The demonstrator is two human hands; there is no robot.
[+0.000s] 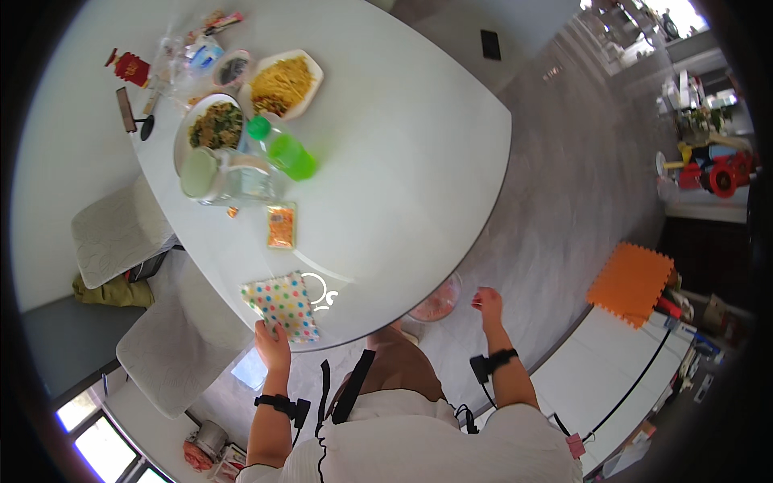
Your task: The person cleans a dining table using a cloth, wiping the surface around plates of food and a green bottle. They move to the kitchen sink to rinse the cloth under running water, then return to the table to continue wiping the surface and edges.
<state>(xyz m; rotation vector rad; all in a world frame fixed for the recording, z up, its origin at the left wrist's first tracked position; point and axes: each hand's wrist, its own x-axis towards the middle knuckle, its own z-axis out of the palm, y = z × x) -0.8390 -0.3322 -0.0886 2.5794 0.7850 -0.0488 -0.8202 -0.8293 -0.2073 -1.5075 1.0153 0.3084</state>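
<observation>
My left hand (272, 344) grips the lower left edge of a white cloth with multicoloured polka dots (283, 307), which lies flat near the table's front edge. I cannot tell whether it is a single cloth or a pouch. White curved markings show on the tabletop beside it. My right hand (488, 304) hangs past the table edge over the floor, fingers curled in; whatever it may hold is too small to name. Close by it, partly under the table, sits a round clear bin with something pinkish inside (439, 299).
On the white table (403, 161) stand a glass jar with a pale green lid (233, 177), a green-capped bottle (282, 150), two dishes of food, and an orange packet (281, 225). Grey chairs (179, 346) flank the left side. An orange foam mat (630, 282) is at right.
</observation>
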